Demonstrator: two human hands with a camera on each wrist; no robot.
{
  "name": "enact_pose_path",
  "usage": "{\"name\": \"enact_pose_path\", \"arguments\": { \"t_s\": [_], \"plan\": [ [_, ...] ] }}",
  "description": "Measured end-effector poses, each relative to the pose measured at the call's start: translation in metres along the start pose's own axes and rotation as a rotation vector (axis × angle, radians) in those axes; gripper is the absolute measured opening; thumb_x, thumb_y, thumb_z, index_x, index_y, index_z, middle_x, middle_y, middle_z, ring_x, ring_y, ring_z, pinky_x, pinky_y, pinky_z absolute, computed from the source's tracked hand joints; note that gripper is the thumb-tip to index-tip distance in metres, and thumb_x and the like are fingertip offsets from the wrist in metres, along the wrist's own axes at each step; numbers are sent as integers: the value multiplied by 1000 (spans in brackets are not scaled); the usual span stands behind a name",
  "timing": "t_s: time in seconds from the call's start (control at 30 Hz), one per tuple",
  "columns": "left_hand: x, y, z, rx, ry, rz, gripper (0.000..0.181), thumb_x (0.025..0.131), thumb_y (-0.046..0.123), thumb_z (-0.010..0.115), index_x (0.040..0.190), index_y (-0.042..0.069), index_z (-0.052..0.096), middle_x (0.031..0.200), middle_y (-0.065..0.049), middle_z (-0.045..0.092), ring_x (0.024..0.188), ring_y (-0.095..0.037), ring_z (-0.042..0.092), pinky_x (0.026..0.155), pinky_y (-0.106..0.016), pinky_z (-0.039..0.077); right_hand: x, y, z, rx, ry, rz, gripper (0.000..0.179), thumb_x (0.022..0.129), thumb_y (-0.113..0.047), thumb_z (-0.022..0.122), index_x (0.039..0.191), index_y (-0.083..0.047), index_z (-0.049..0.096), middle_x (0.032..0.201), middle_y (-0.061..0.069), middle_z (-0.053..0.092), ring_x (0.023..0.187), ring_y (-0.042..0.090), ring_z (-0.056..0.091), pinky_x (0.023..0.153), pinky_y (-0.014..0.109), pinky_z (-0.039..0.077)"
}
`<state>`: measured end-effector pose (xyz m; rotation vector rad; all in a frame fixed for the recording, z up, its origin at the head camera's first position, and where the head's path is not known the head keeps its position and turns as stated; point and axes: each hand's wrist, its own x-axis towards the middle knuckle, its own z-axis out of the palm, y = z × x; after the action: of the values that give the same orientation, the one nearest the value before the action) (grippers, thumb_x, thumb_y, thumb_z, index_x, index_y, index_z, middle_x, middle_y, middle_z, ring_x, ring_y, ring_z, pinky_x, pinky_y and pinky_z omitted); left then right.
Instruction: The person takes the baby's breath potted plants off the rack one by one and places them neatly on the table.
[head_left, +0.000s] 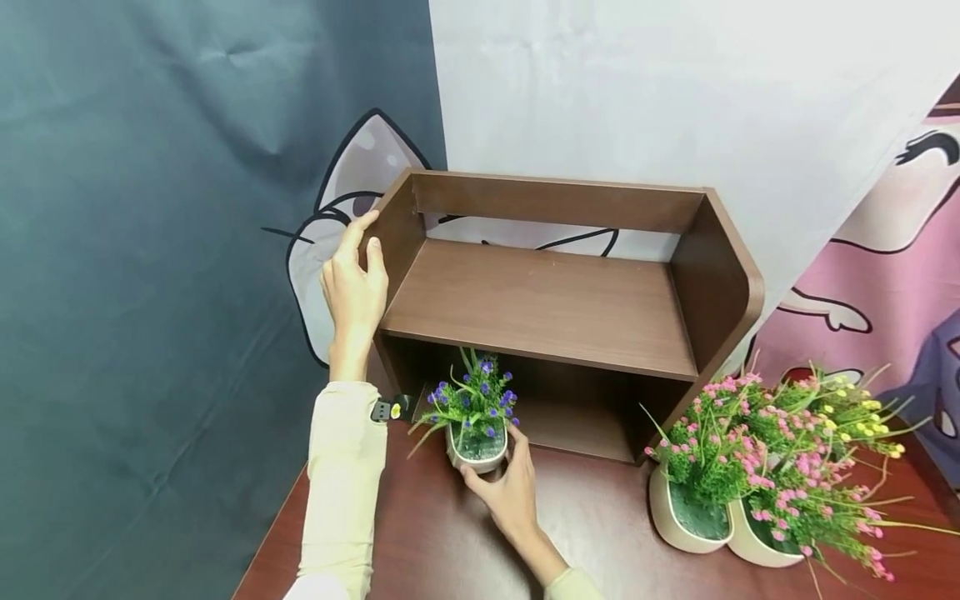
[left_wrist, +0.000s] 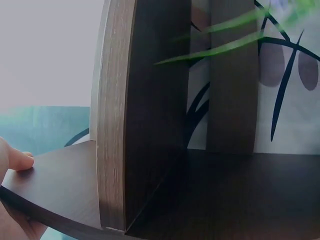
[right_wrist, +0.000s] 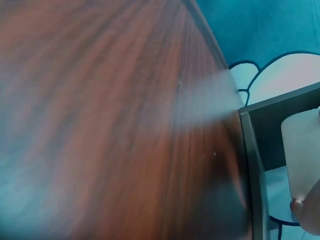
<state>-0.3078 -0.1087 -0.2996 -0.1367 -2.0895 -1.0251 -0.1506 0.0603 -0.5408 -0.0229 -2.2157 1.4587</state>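
A dark brown two-tier shelf point(head_left: 540, 304) stands on the table. My left hand point(head_left: 354, 283) grips its left side panel; in the left wrist view, the thumb point(left_wrist: 21, 161) lies on one face of the board and other fingers are on the opposite side. My right hand point(head_left: 512, 500) holds the white pot point(head_left: 480, 462) of a small artificial plant with purple-blue flowers point(head_left: 480, 400), thumb and fingers around it. This plant is at the left front of the lower compartment; whether the pot touches the board cannot be told. The right wrist view catches part of the pot point(right_wrist: 302, 150) at its edge.
Several more potted artificial plants, with pink flowers point(head_left: 712, 467) and yellow flowers point(head_left: 862, 417), stand on the reddish-brown table point(head_left: 592, 521) right of the shelf. A grey-green curtain point(head_left: 165, 250) hangs at the left, and a white printed curtain point(head_left: 637, 92) behind the shelf.
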Motion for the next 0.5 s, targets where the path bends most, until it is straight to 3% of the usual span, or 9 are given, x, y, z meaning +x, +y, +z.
{"name": "enact_pose_path", "arguments": {
  "t_s": [0.23,0.5],
  "plan": [
    [3,-2,3,-29,11,0,32,86,20,46,114,31,55,114,12,53,52,-23,41,59,-32,32,-13,-6,-38,30,-112,51,83,55,-35,78,122,-11,34,119,10,43,109,24,44,85,30,37],
    [10,-9,5,-35,8,7,31,86,21,46,113,32,55,114,15,53,68,-24,52,63,-34,35,-29,-14,-76,-68,-122,85,79,51,-39,79,114,-13,39,113,10,47,100,28,50,77,32,43]
  ]
}}
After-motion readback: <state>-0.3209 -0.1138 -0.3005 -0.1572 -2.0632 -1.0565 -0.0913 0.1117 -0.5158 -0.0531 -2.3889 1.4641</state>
